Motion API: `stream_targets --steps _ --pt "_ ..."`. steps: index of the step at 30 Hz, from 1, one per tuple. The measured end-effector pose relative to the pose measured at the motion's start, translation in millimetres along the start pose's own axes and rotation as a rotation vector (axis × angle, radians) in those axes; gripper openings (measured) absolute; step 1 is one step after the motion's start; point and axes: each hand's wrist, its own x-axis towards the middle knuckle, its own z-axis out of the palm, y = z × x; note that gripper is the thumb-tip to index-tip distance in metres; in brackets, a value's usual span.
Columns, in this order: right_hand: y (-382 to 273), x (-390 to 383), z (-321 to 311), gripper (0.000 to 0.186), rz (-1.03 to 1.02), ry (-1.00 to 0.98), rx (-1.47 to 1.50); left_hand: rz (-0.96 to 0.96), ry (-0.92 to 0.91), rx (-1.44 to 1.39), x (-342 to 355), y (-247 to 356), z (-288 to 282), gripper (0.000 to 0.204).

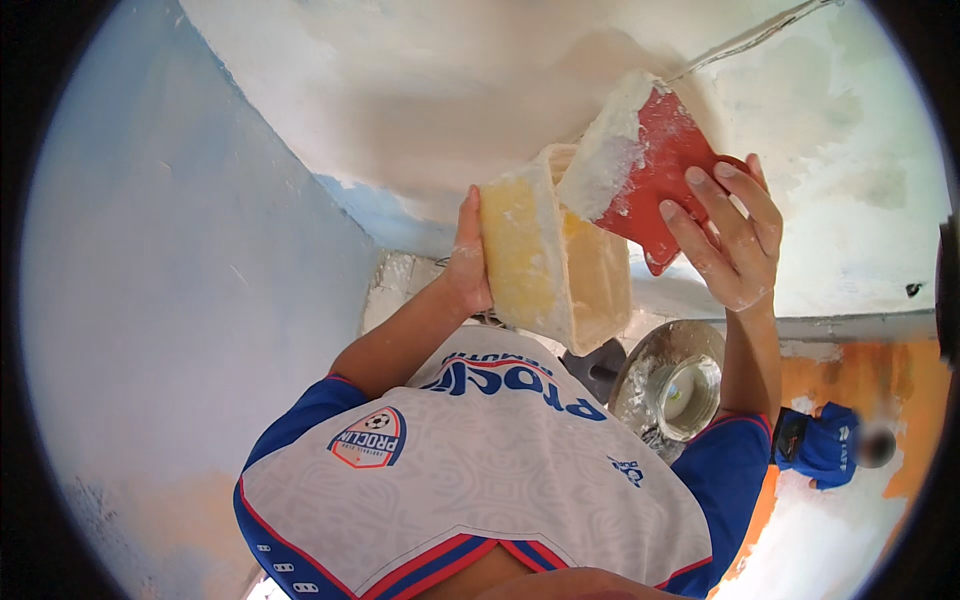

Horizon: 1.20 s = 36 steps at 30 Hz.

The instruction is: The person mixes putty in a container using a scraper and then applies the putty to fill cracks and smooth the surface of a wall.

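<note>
My left hand [470, 262] grips the side of a yellow plastic container [522, 265], which is smeared with whitish plaster and tilted so that its open side faces right. In my right hand [735, 238] is a red plastic scraper [672, 150], pinched near its lower right edge between fingers and thumb. Thick white plaster [615, 150] coats the scraper's upper left part. The blade overlaps the container's upper rim in this view; whether the two touch, I cannot tell.
Overhead spreads a pale, patchy plastered surface [450, 90] with a rough crack line [755, 40]. A bluish wall [150, 280] rises at left. Lower down, a plaster-stained round tray [635, 385] holds a pail [690, 398]. A person in blue [825, 442] is by an orange wall [900, 375].
</note>
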Motion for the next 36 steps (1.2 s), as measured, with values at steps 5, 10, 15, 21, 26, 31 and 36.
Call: stream_targets --steps 5,10,15,21,26,31,36 --pt "19 -34 4 0.038 -0.021 0.055 0.023 0.102 0.007 0.012 13 -25 -1 0.096" --pt "26 -37 15 0.026 0.033 0.073 0.174 0.032 -0.359 -0.256 20 -30 -20 0.097" --pt "37 -19 29 0.027 0.112 0.255 0.186 0.231 0.053 -0.095 1 -33 -7 0.099" --pt "25 57 48 0.014 0.07 0.252 0.572 0.333 -0.007 -0.158 -27 2 -35 0.102" --pt "-4 127 79 0.016 0.244 0.151 0.682 0.378 -0.065 -0.174 -61 45 -56 0.103" --pt "-24 212 129 0.027 0.586 0.079 0.707 0.431 -0.085 -0.092 -100 101 -80 0.102" --pt "-32 259 189 0.031 0.479 0.121 0.407 0.394 0.01 -0.082 -129 149 -118 0.1"
